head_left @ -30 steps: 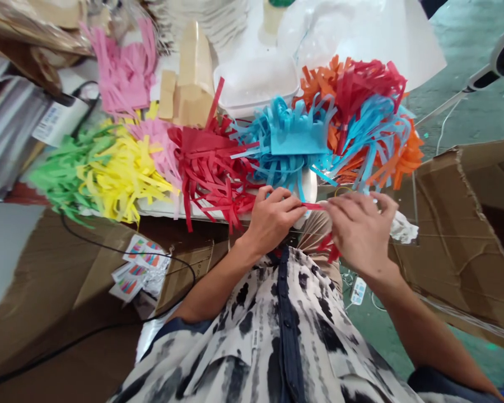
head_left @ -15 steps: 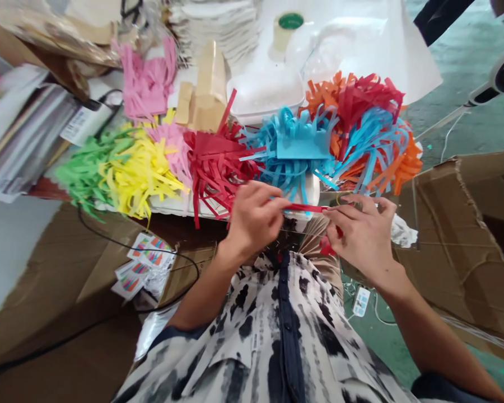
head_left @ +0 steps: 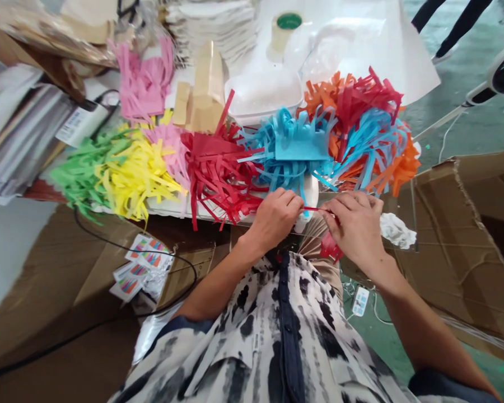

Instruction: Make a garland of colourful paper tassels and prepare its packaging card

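My left hand (head_left: pixel 274 219) and my right hand (head_left: pixel 353 228) are both pinched on a thin red paper strip (head_left: pixel 316 210) stretched between them, just in front of the table edge. More red paper (head_left: pixel 330 248) hangs below my right palm. Right behind my hands lie fringed paper bundles: a red bundle (head_left: pixel 216 165), a blue bundle (head_left: pixel 292 148), and a mixed orange, red and blue bundle (head_left: pixel 367 131).
Yellow fringe (head_left: pixel 136 173), green fringe (head_left: pixel 82 170) and pink fringe (head_left: pixel 145 81) lie to the left on the table. A tape roll (head_left: pixel 283 28) and white tray (head_left: pixel 264 89) sit behind. An open cardboard box (head_left: pixel 466 240) stands at right; a black cable (head_left: pixel 121 246) and printed cards (head_left: pixel 140 268) lie at lower left.
My hands drew closer together, so the red strip's span between them is shorter than half a second ago. The view shifted slightly.
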Action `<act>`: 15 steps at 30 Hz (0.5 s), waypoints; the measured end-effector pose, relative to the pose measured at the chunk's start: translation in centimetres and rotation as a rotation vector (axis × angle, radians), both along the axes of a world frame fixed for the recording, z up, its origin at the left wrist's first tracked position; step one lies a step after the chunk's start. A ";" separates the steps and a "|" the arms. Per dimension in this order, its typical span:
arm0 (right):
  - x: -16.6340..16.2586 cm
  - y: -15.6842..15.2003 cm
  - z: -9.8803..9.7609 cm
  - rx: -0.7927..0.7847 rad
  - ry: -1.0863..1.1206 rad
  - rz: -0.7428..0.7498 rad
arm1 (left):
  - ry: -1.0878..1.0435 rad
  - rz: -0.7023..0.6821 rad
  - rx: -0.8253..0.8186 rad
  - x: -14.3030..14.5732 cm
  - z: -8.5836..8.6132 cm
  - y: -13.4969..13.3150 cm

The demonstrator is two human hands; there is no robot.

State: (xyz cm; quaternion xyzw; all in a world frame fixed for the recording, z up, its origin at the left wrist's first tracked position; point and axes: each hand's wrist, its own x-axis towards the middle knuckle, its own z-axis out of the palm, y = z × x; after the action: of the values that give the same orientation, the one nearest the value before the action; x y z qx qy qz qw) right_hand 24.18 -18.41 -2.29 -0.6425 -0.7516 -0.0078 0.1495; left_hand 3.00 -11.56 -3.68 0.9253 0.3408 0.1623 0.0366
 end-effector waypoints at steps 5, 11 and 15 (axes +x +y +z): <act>0.3 0.2 0.1 -0.047 0.037 -0.067 | 0.033 0.121 -0.011 -0.6 0.2 0.3; -0.8 0.8 0.6 -0.066 -0.016 -0.110 | 0.041 0.172 -0.055 -1.0 0.8 1.3; -1.3 1.0 0.6 -0.076 -0.053 -0.142 | 0.000 0.168 -0.060 -1.1 0.9 1.5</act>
State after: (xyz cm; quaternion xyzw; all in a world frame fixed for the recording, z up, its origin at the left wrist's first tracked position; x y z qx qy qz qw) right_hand 22.89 -17.42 -1.66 -0.6988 -0.7076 -0.0069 0.1044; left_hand 1.93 -10.04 -2.82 0.8920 0.4218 0.1545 0.0505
